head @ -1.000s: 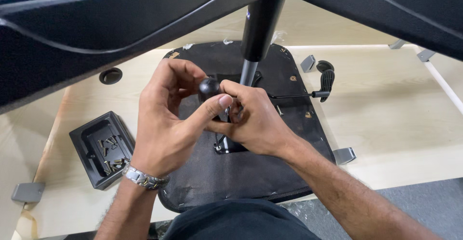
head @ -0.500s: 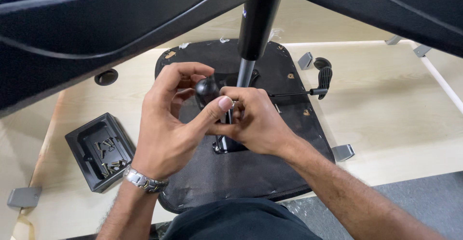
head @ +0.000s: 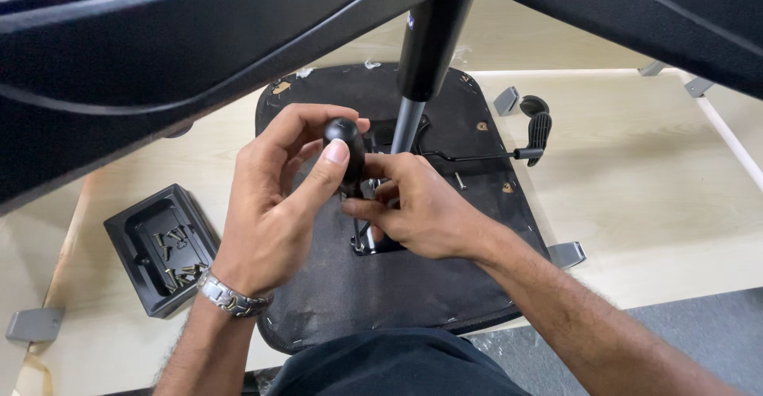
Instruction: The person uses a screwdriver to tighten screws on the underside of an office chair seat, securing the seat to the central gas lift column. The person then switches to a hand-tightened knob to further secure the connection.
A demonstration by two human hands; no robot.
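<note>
The left hand (head: 274, 205) wrapped its fingers (head: 327, 165) around the black screwdriver handle (head: 346, 153), held upright over the upturned chair seat (head: 397, 285) on the tabletop (head: 652, 173). The right hand (head: 417, 209) pinched low, probably steadying the hidden tip at the metal bracket (head: 362, 245). A tray (head: 159, 249) of screws sat within reach, left.

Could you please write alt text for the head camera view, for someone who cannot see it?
Two hands work on an upturned chair seat: the left hand grips a black screwdriver handle, and the right hand steadies its lower end by the gas column. A black tray holding screws lies to the left on the wooden table.
</note>
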